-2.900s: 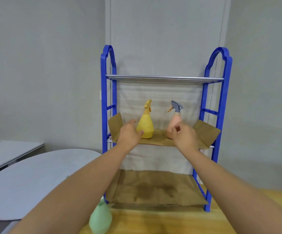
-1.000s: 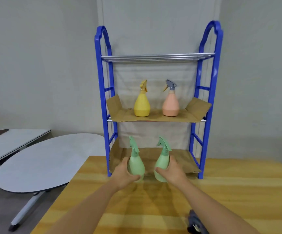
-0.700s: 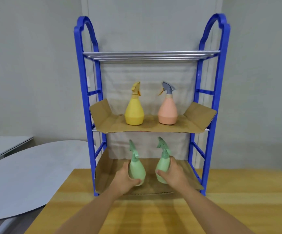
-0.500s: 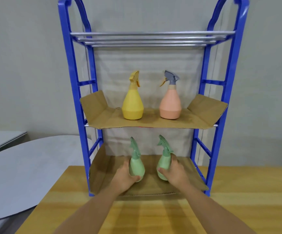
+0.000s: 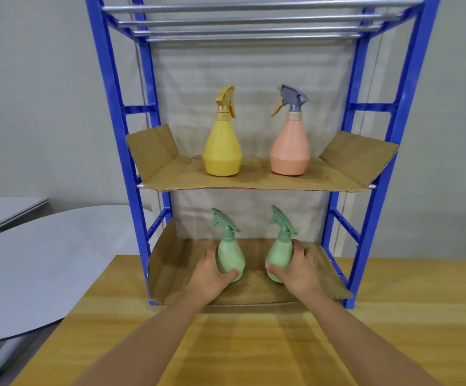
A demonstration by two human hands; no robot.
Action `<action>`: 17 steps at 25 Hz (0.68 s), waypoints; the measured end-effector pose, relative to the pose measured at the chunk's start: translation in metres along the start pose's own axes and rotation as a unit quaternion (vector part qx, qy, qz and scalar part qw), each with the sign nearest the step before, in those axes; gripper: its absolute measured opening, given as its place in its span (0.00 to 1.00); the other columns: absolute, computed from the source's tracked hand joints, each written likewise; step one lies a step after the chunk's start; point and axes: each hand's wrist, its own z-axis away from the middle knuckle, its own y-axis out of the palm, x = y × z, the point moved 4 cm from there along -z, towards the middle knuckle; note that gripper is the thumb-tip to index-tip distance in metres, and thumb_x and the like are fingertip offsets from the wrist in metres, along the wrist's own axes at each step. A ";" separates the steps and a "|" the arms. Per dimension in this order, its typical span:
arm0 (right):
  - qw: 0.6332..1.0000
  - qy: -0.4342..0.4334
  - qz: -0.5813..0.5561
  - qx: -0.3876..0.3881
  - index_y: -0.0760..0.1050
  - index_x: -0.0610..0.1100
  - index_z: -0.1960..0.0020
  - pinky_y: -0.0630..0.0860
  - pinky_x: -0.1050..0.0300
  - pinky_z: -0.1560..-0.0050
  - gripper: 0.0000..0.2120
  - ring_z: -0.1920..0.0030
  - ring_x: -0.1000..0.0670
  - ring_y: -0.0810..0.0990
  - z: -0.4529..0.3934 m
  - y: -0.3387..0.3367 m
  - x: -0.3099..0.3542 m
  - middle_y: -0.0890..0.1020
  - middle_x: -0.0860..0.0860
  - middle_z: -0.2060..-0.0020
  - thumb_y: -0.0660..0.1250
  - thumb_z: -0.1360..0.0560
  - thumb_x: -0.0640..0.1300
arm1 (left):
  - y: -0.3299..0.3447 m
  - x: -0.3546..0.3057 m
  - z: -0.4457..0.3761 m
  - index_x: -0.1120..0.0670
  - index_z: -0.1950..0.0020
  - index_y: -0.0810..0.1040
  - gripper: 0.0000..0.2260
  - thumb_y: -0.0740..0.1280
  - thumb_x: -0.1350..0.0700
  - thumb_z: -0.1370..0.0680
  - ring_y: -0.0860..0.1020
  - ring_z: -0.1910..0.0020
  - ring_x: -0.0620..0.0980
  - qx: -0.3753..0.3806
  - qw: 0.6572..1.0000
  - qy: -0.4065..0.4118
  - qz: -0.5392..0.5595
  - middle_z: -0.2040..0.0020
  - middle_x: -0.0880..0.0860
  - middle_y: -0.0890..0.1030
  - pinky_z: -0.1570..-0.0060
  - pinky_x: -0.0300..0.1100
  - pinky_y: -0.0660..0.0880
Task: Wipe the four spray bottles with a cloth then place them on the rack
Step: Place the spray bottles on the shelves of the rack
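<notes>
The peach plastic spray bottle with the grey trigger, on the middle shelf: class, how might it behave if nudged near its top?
The peach plastic spray bottle probably resists tipping, since its base is wide and flat. A push at its narrow neck could still topple it. It looks rigid, likely light.

You have a wooden table [image 5: 254, 346] under you, its grain running across the lower half of the view. At nine o'clock sits an oval grey table [image 5: 45, 263] on a pale leg [image 5: 1, 358], well apart from another grey tabletop [image 5: 0, 210] just behind it at the left edge. A plain grey wall [image 5: 45, 93] fills the background from ten to two o'clock. A pale ribbed sheet [image 5: 248, 76] hangs at twelve o'clock. Brown cardboard liners lie at the centre [image 5: 254, 176] and at six o'clock [image 5: 254, 293].
</notes>
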 end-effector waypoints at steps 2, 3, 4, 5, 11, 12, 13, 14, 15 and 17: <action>0.999 -0.020 -0.024 0.025 0.58 0.49 0.26 0.73 0.48 0.38 0.46 0.35 0.46 0.70 -0.003 -0.005 -0.002 0.70 0.49 0.34 0.78 0.36 0.58 | 0.005 -0.003 0.005 0.48 0.24 0.61 0.41 0.76 0.40 0.31 0.74 0.35 0.52 -0.024 1.000 -0.015 0.007 0.33 0.49 0.72 0.39 0.49 0.75; 0.998 -0.027 -0.037 0.046 0.58 0.49 0.25 0.74 0.50 0.39 0.46 0.36 0.47 0.72 -0.004 -0.007 -0.003 0.70 0.51 0.35 0.78 0.34 0.56 | 0.008 -0.004 0.006 0.49 0.25 0.62 0.40 0.76 0.40 0.30 0.74 0.35 0.53 -0.035 0.999 -0.022 0.005 0.33 0.50 0.71 0.40 0.50 0.74; 0.996 -0.035 -0.045 0.066 0.58 0.49 0.25 0.74 0.51 0.41 0.44 0.37 0.48 0.73 -0.004 -0.010 -0.005 0.72 0.53 0.35 0.78 0.33 0.54 | 0.009 -0.005 0.007 0.50 0.26 0.62 0.39 0.76 0.40 0.30 0.74 0.35 0.54 -0.044 0.999 -0.029 -0.004 0.33 0.51 0.70 0.40 0.51 0.74; 0.994 -0.042 -0.050 0.087 0.58 0.51 0.25 0.75 0.52 0.41 0.43 0.37 0.49 0.74 -0.005 -0.013 -0.007 0.73 0.54 0.36 0.77 0.32 0.53 | 0.010 -0.006 0.008 0.50 0.26 0.62 0.39 0.76 0.40 0.30 0.74 0.34 0.55 -0.049 0.998 -0.032 -0.013 0.32 0.52 0.69 0.39 0.52 0.74; 0.986 -0.041 -0.050 0.153 0.45 0.57 0.21 0.72 0.49 0.36 0.50 0.34 0.49 0.71 -0.006 -0.012 -0.012 0.66 0.53 0.29 0.73 0.32 0.62 | 0.005 -0.001 0.003 0.48 0.21 0.58 0.45 0.77 0.39 0.31 0.70 0.30 0.55 0.014 1.000 -0.018 -0.018 0.29 0.51 0.68 0.31 0.53 0.71; 0.990 -0.025 -0.047 0.128 0.47 0.57 0.22 0.73 0.48 0.37 0.53 0.34 0.49 0.71 -0.006 -0.011 -0.013 0.66 0.53 0.30 0.73 0.36 0.67 | 0.003 -0.002 0.002 0.48 0.20 0.57 0.44 0.77 0.41 0.30 0.70 0.29 0.55 0.029 0.999 -0.013 -0.018 0.29 0.52 0.69 0.31 0.53 0.71; 0.994 -0.016 -0.036 0.104 0.51 0.56 0.23 0.74 0.47 0.38 0.53 0.35 0.48 0.72 -0.007 -0.009 -0.014 0.67 0.52 0.31 0.73 0.39 0.70 | 0.001 -0.002 0.001 0.49 0.20 0.58 0.44 0.77 0.44 0.30 0.71 0.29 0.54 0.036 0.999 -0.011 -0.016 0.29 0.52 0.71 0.31 0.53 0.71; 0.996 -0.014 -0.019 0.086 0.56 0.55 0.25 0.75 0.46 0.40 0.51 0.36 0.48 0.73 -0.008 -0.007 -0.014 0.69 0.52 0.33 0.73 0.41 0.70 | 0.000 -0.003 0.000 0.50 0.20 0.59 0.43 0.77 0.46 0.29 0.72 0.30 0.54 0.033 0.999 -0.011 -0.013 0.30 0.52 0.72 0.32 0.52 0.72; 0.997 -0.017 -0.005 0.069 0.59 0.53 0.27 0.76 0.45 0.42 0.48 0.38 0.47 0.74 -0.008 -0.005 -0.014 0.71 0.51 0.35 0.74 0.40 0.68 | 0.000 -0.003 0.001 0.51 0.21 0.59 0.42 0.77 0.47 0.29 0.72 0.31 0.54 0.024 1.000 -0.011 -0.009 0.31 0.52 0.73 0.33 0.51 0.73; 0.999 -0.032 -0.003 0.044 0.63 0.51 0.30 0.77 0.46 0.43 0.41 0.40 0.47 0.75 -0.008 -0.005 -0.011 0.74 0.50 0.38 0.76 0.37 0.62 | 0.002 -0.004 0.004 0.50 0.22 0.61 0.41 0.78 0.47 0.30 0.73 0.32 0.53 -0.002 1.000 -0.007 -0.001 0.32 0.52 0.73 0.34 0.51 0.74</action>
